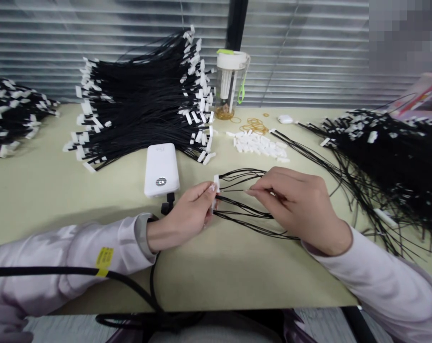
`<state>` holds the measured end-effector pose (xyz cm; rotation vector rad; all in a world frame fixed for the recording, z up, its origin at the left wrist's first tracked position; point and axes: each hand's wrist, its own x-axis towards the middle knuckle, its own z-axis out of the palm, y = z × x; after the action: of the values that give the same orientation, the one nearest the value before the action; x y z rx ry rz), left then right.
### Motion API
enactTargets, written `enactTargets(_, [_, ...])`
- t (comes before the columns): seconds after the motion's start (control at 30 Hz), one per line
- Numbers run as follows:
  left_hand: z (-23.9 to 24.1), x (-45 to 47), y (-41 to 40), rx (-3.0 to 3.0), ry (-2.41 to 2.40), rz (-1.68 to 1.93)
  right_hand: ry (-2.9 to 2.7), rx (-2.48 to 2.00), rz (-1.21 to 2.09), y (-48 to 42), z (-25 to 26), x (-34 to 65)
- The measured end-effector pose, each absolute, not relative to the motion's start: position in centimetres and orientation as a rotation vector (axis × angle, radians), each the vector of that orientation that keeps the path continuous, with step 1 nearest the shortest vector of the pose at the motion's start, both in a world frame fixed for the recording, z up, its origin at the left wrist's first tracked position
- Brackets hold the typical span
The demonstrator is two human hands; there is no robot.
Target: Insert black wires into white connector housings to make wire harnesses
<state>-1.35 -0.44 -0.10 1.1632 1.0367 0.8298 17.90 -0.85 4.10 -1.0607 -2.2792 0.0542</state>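
My left hand [189,214] rests on the pale green table [58,190] with its fingers pinched on a small white connector [216,183] at the end of several thin black wires [244,212]. My right hand [298,202] lies just to the right, fingers closed on one of those wires near the connector. The wires run right under my right hand toward a big loose heap of black wires [391,162].
A white power bank [161,170] with a black cable lies left of my hands. Behind it sits a stacked pile of finished wires with white ends [144,105]. White connectors [261,144], rubber bands [253,125], a clear bottle [231,85] and another wire pile [12,114] stand further back.
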Motion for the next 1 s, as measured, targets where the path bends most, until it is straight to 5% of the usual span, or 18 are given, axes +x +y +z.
enactTargets(1.0, [-0.18, -1.35, -0.37, 1.152, 1.03, 0.841, -2.318, -1.028, 0.036, -0.91, 4.38, 18.01])
